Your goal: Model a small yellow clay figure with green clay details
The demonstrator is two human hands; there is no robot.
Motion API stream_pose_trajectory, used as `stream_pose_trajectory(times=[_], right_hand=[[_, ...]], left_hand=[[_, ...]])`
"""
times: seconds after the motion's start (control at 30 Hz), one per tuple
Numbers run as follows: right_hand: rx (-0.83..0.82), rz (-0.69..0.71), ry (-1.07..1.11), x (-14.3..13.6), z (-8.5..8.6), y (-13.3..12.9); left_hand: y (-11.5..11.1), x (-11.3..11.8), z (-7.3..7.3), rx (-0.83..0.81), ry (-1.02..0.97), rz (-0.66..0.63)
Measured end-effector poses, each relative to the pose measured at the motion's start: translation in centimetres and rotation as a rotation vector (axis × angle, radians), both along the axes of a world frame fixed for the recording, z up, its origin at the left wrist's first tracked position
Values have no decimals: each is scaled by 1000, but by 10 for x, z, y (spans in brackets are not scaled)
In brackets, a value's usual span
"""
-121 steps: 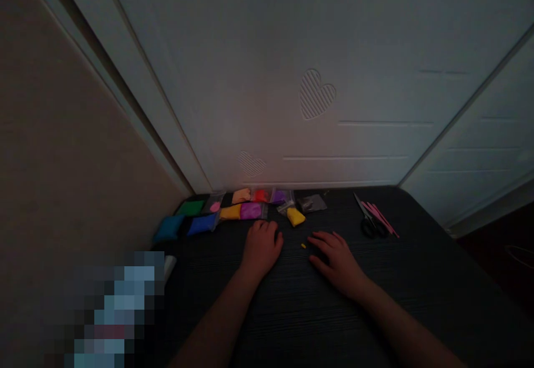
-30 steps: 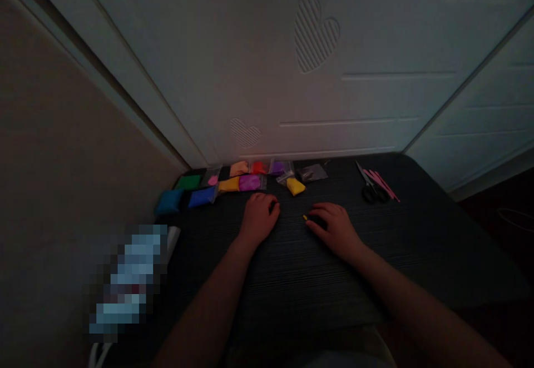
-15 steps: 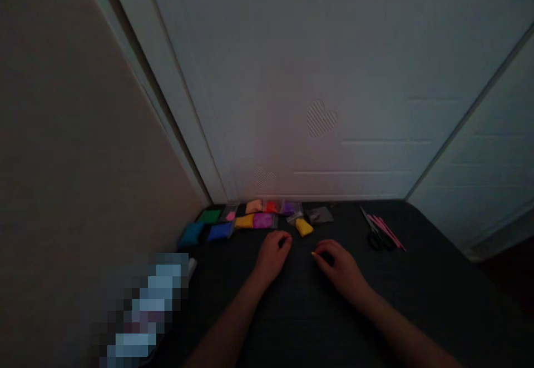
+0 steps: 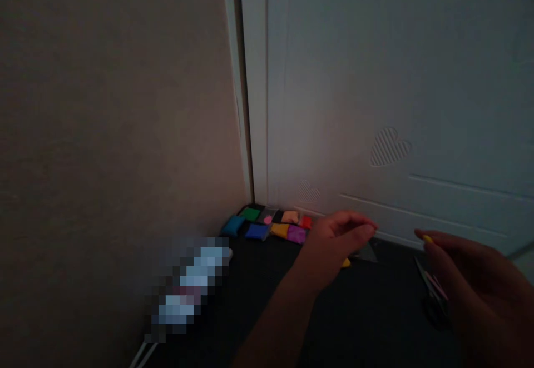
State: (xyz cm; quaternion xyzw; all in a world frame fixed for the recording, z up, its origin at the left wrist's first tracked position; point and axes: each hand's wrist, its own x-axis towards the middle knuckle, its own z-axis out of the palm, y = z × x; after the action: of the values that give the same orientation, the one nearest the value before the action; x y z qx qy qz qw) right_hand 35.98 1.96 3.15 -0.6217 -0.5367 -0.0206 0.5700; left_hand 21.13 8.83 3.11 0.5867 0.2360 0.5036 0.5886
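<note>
My right hand (image 4: 479,279) is raised at the right, with a small piece of yellow clay (image 4: 428,239) pinched between thumb and fingertip. Left of it, my left hand (image 4: 334,245) is also lifted, its thumb and fingers pressed together; whatever they may hold is too small to make out. The hands are apart. Behind my left hand a yellow lump of clay (image 4: 346,263) on the table is mostly hidden. Scissors (image 4: 434,296) and pink sticks (image 4: 436,286) lie beside my right hand, partly covered by it.
Bags of coloured clay line the table's back edge: green (image 4: 251,214), teal (image 4: 233,225), blue (image 4: 257,231), orange-yellow (image 4: 280,230), purple (image 4: 296,233) and others. A blurred-out bright device (image 4: 187,287) with a white cable (image 4: 144,354) stands at the left. Walls close off the back and left.
Both hands have come up off the table, closer to the camera. The yellow piece stays in my right hand. The view has turned to the left.
</note>
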Motion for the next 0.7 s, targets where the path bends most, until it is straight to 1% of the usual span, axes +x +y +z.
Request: stream_pose_trajectory(times=[0.07,0.1,0.17,0.2,0.23,0.27,0.3,0.37,0.53,0.7], right_hand=[[-64,-4,-30,-5,-4,3],[-66,26,-67,-6,-6,5],[-34,91,-159,-4,-6,7],[-12,127,-206,-2,-6,8],[7,164,-252,-1,-4,8],[19,199,-301,0,-3,7],[32,230,-346,0,-1,6],[58,267,-410,-2,3,4],[72,284,-413,-8,11,-5],[71,314,-431,-8,12,-11]], left_hand=[[-2,-4,1,27,82,19],[-3,-6,2,57,131,43],[-5,-9,5,121,213,91],[-5,-11,7,126,231,103],[-6,-12,9,128,261,80],[-6,-13,10,142,265,97],[-7,-15,11,138,290,72],[-10,-17,12,167,282,92],[-24,-22,17,206,337,113],[-32,-21,19,282,385,185]])
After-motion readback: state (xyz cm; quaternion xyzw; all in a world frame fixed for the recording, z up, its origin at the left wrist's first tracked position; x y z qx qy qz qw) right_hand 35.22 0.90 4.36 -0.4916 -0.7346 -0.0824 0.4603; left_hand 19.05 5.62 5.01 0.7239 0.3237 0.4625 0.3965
